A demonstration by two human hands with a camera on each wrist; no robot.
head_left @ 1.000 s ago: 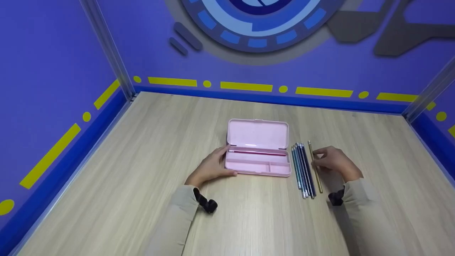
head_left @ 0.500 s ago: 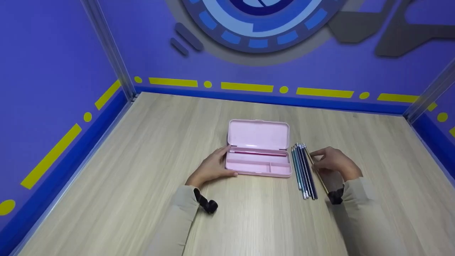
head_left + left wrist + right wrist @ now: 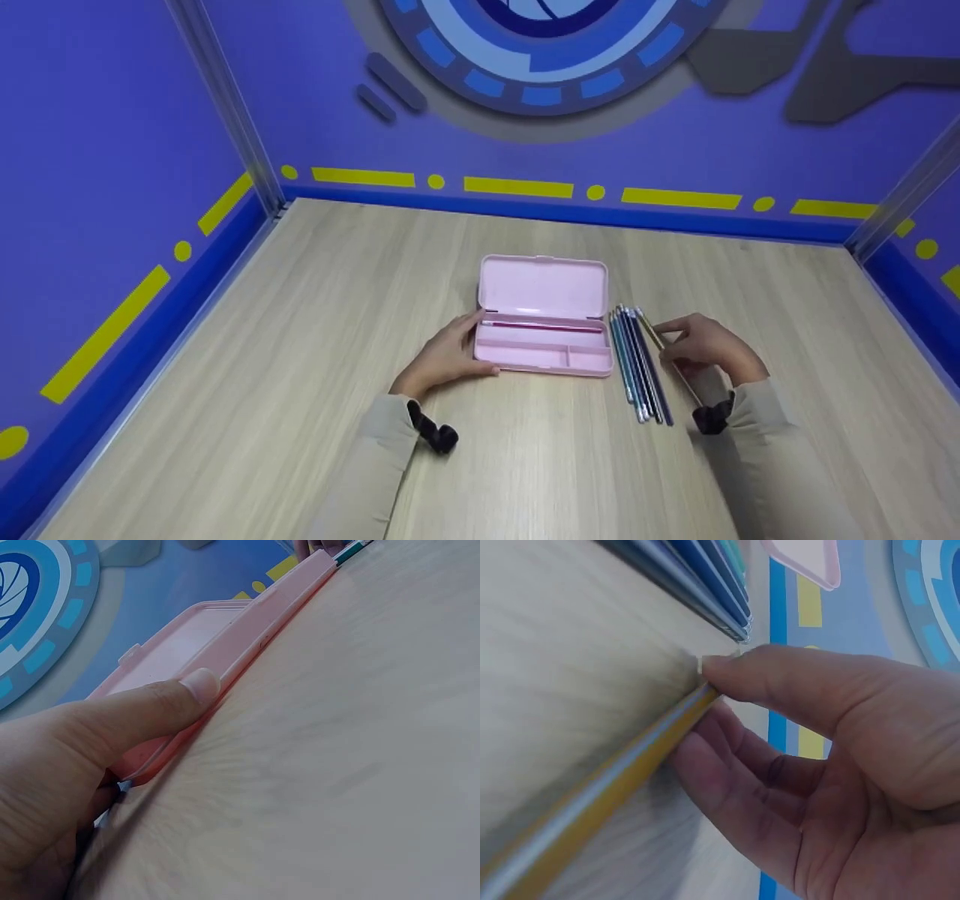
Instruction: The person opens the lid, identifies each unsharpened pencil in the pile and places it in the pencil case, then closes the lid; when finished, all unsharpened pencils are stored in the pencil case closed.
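Note:
A pink pencil case (image 3: pixel 544 286) lies with its lid raised in the head view, a dark pink pencil (image 3: pixel 544 326) along its rear compartment. My left hand (image 3: pixel 444 354) holds the case's left end; in the left wrist view its thumb (image 3: pixel 176 701) lies along the front wall. To the right of the case is a row of several blue, teal and dark pencils (image 3: pixel 639 367). My right hand (image 3: pixel 711 349) pinches a gold pencil (image 3: pixel 604 791) between thumb and fingers. That pencil slants beside the row, its near end partly behind the wrist camera.
A wood-grain table (image 3: pixel 360 270) bears everything. Blue-purple panels (image 3: pixel 360 135) with yellow markings enclose its back and sides. The case's two front compartments (image 3: pixel 525 352) are divided by a thin wall.
My right hand has picked at the gold pencil and turned it, its far end shifting left against the row and its near end right. The left hand keeps its hold on the case.

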